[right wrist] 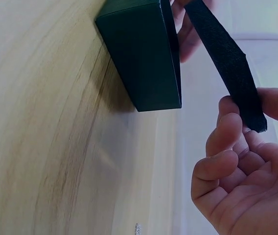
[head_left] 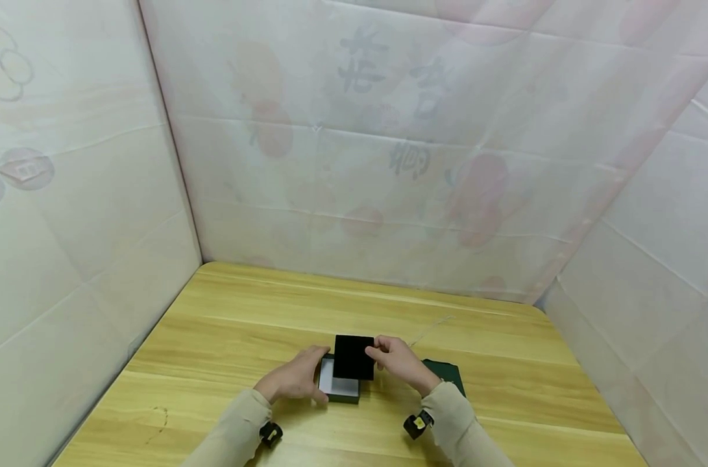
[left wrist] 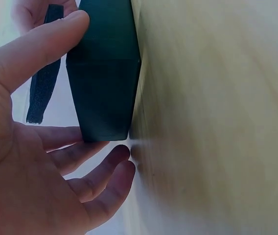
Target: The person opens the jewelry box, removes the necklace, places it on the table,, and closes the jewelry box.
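Observation:
A small dark green box stands on the table with its top off and a pale inside showing. My left hand grips it from the left, thumb and fingers on opposite sides of the box in the left wrist view. Just above the opening, my right hand pinches a square black foam pad by its right edge between thumb and fingers. In the right wrist view the pad is tilted and apart from the box. It covers part of the box's inside in the head view.
A dark green flat piece, perhaps the lid, lies partly behind my right wrist. Beyond my right hand a thin silvery strand lies on the wooden table. Printed cloth walls surround the table at the back and sides.

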Motion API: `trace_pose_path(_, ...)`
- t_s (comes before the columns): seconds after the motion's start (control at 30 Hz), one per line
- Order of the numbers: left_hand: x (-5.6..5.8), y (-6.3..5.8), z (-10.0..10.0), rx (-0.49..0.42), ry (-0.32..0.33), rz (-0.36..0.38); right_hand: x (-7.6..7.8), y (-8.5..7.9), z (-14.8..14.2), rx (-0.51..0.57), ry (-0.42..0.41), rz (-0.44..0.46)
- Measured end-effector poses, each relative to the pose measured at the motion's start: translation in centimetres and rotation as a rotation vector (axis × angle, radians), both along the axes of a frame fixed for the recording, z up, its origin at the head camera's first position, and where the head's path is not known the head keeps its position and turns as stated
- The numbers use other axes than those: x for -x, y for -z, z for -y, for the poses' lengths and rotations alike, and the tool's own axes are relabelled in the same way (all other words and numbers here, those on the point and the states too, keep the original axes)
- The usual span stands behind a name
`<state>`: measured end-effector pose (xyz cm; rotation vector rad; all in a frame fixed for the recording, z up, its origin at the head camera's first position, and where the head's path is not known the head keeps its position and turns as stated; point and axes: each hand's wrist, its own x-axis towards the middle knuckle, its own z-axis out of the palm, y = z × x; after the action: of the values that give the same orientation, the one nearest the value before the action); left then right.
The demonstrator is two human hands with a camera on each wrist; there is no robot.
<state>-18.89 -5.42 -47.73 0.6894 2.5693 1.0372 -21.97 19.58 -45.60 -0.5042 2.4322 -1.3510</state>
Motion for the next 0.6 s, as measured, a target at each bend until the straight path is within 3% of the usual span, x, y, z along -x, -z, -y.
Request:
trace_pose_path(0.37, -0.4, -0.2, 0.1, -0.005, -0.001, 0.029, 0.1, 0.1, 0.0, -0.007, 0.009, -0.006)
trace_pose_path(0.6, -0.4, 0.1, 0.3, -0.025, -0.016, 0.037, -1.2, -2.2, 0.6, 0.015, -0.005, -0.003)
